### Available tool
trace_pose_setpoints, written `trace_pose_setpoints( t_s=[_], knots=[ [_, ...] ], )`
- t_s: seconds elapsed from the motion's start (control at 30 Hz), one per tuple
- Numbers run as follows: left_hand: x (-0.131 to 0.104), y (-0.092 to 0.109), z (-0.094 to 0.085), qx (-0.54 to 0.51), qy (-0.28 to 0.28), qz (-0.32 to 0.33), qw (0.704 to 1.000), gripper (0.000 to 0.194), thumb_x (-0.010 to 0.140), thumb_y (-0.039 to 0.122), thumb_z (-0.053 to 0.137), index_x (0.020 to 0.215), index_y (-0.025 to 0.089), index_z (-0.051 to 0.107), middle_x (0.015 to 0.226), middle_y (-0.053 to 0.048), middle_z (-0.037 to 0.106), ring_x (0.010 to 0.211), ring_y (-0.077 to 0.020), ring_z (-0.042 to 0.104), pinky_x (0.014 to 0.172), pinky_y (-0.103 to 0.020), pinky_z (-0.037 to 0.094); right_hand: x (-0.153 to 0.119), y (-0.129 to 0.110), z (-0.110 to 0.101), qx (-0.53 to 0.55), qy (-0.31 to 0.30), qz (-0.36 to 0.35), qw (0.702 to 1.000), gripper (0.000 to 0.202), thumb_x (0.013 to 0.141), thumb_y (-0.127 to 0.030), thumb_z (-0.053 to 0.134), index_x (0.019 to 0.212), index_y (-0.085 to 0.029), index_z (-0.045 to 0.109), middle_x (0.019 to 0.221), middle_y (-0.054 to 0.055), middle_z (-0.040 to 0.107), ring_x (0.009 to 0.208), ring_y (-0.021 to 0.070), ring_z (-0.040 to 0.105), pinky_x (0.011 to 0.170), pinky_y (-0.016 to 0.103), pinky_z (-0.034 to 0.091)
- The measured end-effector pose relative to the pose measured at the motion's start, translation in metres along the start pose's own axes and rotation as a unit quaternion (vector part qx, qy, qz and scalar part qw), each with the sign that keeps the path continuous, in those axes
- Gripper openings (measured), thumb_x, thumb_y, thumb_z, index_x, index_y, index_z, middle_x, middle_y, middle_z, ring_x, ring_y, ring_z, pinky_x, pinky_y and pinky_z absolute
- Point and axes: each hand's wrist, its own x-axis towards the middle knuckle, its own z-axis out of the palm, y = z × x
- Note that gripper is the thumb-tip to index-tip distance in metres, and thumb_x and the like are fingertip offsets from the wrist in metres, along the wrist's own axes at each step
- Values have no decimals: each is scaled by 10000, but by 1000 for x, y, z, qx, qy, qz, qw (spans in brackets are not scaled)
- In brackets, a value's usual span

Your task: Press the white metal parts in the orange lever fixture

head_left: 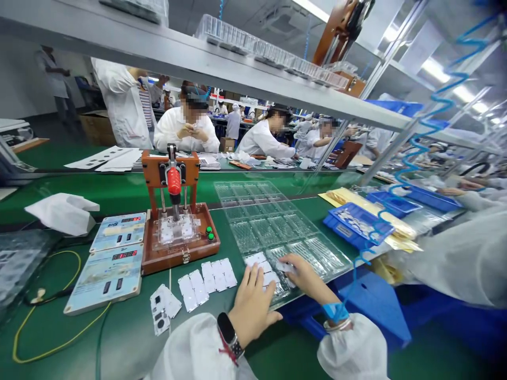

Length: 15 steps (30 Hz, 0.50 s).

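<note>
My left hand lies flat with its fingers stretched out over white card-like pieces in the near left compartment of a clear plastic tray. Just to its right, my right hand pinches another small white card-like piece above the neighbouring compartment. Fingers partly hide that piece. On the green bench left of the tray, several white pieces lie in a row. A small pile of white pieces with black marks sits farther left.
A brown press fixture with a red handle stands behind the row, beside two control boxes with red displays. Blue bins and a coiled blue hose are at right. A co-worker's sleeve reaches in there.
</note>
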Motion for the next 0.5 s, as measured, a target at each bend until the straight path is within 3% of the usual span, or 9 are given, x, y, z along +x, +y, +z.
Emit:
trace_pose_setpoints(
  t_s=[0.1,0.23,0.37,0.5],
  knots=[
    [-2,3,4,32,12,15,999,580,824,528,598,1249,137,540,1422,-225,401,1359,-394,255,1102,-568,236,3,-6,-9,1,-35,1,999,373,628,-87,541,972,-173,658,988,74,671,977,243,609,910,412,477],
    [-5,8,11,70,34,27,997,603,864,485,557,1309,83,489,1408,-216,426,1344,-363,317,1102,-566,253,10,-15,-13,1,-36,-17,999,378,657,-45,490,971,-179,652,1010,78,665,1000,226,603,926,412,470],
    [-1,11,14,100,25,3,995,620,874,485,540,1313,50,493,1369,-224,471,1307,-351,390,1098,-562,269,12,-15,-12,3,-35,-38,999,393,657,-9,438,942,-174,651,1041,86,657,1045,218,585,942,421,462],
    [5,12,13,103,29,-24,994,657,843,510,575,1302,45,513,1397,-213,439,1334,-367,336,1100,-555,274,6,-12,-11,-2,-28,-38,999,347,644,-8,434,861,-174,645,1054,98,645,1045,232,580,920,449,472]
  ],
)
